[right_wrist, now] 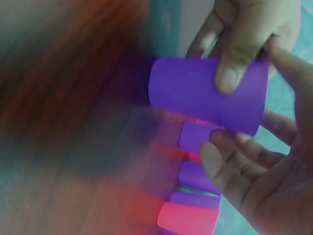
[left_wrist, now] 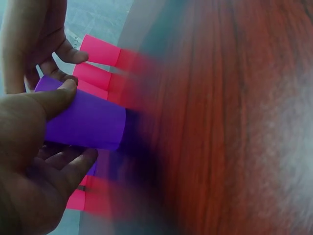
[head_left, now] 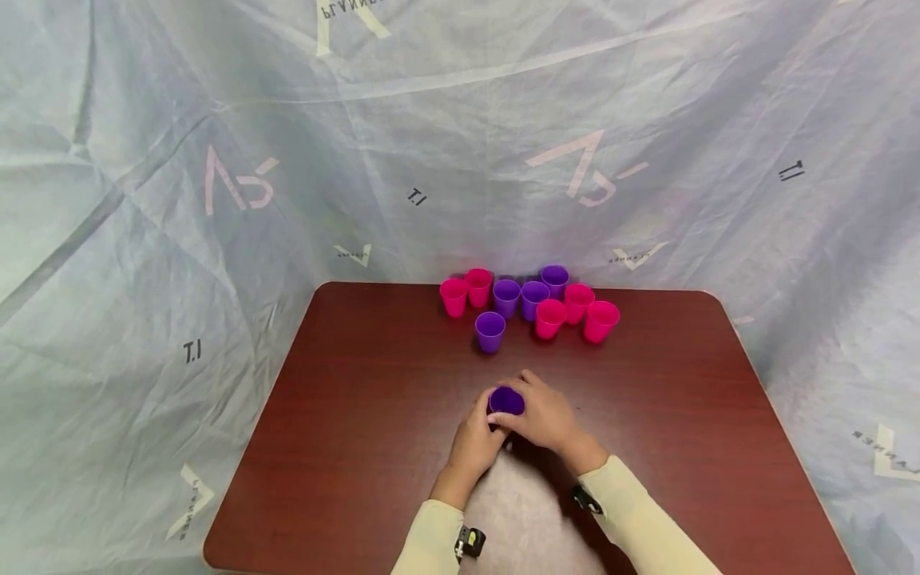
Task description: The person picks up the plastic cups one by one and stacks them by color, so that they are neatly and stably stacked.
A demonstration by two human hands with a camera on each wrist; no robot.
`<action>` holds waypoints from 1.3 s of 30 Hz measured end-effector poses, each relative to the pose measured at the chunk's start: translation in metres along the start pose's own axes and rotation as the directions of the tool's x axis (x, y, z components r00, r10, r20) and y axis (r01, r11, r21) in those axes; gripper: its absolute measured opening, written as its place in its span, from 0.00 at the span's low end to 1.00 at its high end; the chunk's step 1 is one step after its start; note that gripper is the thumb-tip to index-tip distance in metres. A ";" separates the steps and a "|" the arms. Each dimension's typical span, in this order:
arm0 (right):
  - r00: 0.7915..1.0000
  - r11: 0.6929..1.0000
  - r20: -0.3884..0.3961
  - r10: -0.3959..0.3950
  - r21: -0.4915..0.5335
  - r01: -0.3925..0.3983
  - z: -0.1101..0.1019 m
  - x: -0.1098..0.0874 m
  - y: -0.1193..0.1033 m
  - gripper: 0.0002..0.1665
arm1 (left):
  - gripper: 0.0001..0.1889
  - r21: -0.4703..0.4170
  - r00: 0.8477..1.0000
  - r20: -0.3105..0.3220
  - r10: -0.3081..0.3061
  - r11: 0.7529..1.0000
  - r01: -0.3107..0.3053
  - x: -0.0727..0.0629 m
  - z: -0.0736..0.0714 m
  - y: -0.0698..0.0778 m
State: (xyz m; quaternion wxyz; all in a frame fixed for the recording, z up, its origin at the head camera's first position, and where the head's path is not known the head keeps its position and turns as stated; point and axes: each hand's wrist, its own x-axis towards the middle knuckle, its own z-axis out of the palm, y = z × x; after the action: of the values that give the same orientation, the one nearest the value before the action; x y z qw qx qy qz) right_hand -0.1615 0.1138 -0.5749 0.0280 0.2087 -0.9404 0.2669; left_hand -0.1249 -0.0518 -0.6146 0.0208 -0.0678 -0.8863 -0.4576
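Observation:
An upright purple cup (head_left: 507, 401), mouth up, is between both hands over the middle of the table. My left hand (head_left: 475, 444) grips its left side; the thumb (left_wrist: 61, 99) presses the wall and the other fingers lie on the opposite side. Around the rim is my right hand (head_left: 542, 414), its thumb on the near edge and fingers on the far side. Some right fingertips (right_wrist: 211, 157) look spread slightly off the wall. The cup's base is at or very near the tabletop; contact cannot be told. Beyond the hands stands a single purple cup (head_left: 490, 332).
Along the back of the brown table (head_left: 345, 447) stand more upright cups: two pink ones (head_left: 454, 298) at left, purple ones (head_left: 534, 301) in the middle, pink ones (head_left: 600, 322) at right. A grey printed sheet (head_left: 446, 160) hangs close behind the table and at its sides.

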 end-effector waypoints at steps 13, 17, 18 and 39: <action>0.996 1.000 -0.092 -0.002 0.027 0.005 -0.011 0.018 0.008 0.23 | 0.47 0.020 0.998 0.051 0.042 0.999 -0.043 0.001 -0.008 0.000; 0.996 1.000 -0.087 -0.006 0.027 0.009 -0.009 0.022 0.009 0.23 | 0.46 0.050 0.995 0.063 0.073 0.996 -0.077 0.001 -0.010 -0.003; 0.996 1.000 -0.092 -0.011 0.025 0.013 -0.008 0.023 0.010 0.23 | 0.46 0.058 0.995 0.065 0.076 0.995 -0.080 0.001 -0.010 -0.004; 0.978 0.993 -0.181 -0.101 0.046 0.111 0.005 0.049 0.011 0.28 | 0.35 0.006 0.997 0.019 0.075 0.997 -0.075 -0.003 -0.021 -0.014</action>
State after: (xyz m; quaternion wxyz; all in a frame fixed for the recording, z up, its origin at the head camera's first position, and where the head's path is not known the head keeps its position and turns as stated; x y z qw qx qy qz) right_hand -0.2099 0.1008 -0.5767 0.1204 0.2343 -0.9139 0.3090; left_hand -0.1247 -0.0770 -0.6135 0.0299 -0.1053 -0.8849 -0.4528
